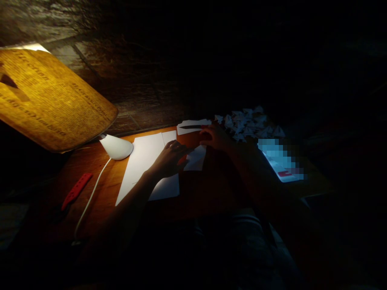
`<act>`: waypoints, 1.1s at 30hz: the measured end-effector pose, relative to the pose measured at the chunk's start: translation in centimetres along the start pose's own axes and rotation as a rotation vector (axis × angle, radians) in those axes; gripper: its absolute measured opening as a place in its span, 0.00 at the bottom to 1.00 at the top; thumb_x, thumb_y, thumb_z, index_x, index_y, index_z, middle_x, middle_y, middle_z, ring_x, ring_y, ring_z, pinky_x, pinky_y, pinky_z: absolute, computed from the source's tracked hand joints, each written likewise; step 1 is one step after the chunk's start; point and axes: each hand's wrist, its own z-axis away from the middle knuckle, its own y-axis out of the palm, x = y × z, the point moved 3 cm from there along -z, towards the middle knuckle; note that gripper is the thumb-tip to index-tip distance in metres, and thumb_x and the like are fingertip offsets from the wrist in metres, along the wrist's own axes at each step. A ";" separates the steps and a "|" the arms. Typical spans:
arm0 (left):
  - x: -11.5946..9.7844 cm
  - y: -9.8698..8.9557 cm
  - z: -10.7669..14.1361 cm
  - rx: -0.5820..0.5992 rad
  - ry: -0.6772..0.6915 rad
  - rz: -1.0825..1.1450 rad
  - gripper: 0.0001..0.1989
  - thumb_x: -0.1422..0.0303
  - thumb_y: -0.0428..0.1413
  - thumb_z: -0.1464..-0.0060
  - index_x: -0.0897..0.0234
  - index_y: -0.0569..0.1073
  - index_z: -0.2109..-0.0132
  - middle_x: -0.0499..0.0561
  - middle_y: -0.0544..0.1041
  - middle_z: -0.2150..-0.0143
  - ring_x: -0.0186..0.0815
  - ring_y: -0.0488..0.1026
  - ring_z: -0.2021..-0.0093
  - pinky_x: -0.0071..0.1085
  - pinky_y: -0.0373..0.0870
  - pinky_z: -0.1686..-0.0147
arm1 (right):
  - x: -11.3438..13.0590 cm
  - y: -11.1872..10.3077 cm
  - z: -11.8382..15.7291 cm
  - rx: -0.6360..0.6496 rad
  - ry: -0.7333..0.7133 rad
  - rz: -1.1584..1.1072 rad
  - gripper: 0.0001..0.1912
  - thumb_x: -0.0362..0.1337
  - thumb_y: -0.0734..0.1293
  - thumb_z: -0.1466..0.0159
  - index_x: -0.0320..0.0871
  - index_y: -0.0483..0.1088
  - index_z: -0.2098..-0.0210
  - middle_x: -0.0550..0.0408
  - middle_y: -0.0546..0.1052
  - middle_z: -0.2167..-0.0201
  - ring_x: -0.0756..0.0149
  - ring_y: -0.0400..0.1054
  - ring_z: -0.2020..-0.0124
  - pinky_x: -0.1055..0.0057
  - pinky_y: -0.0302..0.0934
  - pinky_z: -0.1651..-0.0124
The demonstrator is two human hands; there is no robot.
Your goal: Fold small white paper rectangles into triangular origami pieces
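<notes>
White paper sheets (145, 161) lie on the wooden table (199, 197). My left hand (173, 158) is over their right side, fingers apart and pointing right, with nothing visible in it. Just beyond its fingertips rests a small white paper piece (196, 158). My right hand (214, 137) is behind that piece, thumb and fingers spread, its fingertips close to a dark, slim pointed object (190, 127). That object lies on another small stack of white paper (193, 122) at the table's back edge. Shadow hides part of both hands.
A lamp with a printed yellow shade (57, 96) and white base (116, 147) stands at the left, its cable (92, 197) running forward. Near it lies a red power strip (77, 190). Folded white paper pieces (246, 123) are heaped at the back right, beside a lit screen (278, 161).
</notes>
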 end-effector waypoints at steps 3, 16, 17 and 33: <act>-0.6 0.5 -0.4 0.036 0.010 -0.026 0.24 0.60 0.56 0.33 0.53 0.72 0.33 0.55 0.78 0.49 0.50 0.71 0.45 0.55 0.63 0.35 | -0.1 0.0 0.0 -0.012 -0.013 -0.006 0.22 0.44 0.78 0.40 0.46 0.78 0.48 0.44 0.75 0.45 0.46 0.69 0.44 0.50 0.61 0.38; -2.7 1.7 -0.7 0.038 0.025 -0.035 0.23 0.58 0.58 0.34 0.60 0.72 0.36 0.62 0.71 0.41 0.54 0.68 0.39 0.55 0.69 0.38 | -0.1 0.3 -0.1 -0.029 0.005 0.014 0.24 0.46 0.79 0.41 0.43 0.79 0.48 0.43 0.75 0.46 0.46 0.70 0.44 0.50 0.61 0.39; -2.9 1.8 -0.8 0.050 0.034 -0.009 0.23 0.60 0.58 0.34 0.63 0.71 0.35 0.63 0.71 0.39 0.54 0.68 0.39 0.54 0.70 0.38 | -0.1 0.3 -0.1 -0.029 0.003 0.012 0.24 0.46 0.79 0.41 0.44 0.79 0.48 0.43 0.75 0.46 0.46 0.70 0.44 0.50 0.61 0.39; -2.2 1.9 -0.2 0.035 0.069 0.213 0.32 0.82 0.49 0.45 0.61 0.71 0.34 0.59 0.72 0.34 0.47 0.70 0.34 0.53 0.72 0.34 | 0.9 -0.3 0.1 -0.010 -0.010 -0.109 0.12 0.38 0.71 0.36 0.46 0.81 0.54 0.47 0.82 0.49 0.51 0.76 0.49 0.52 0.68 0.43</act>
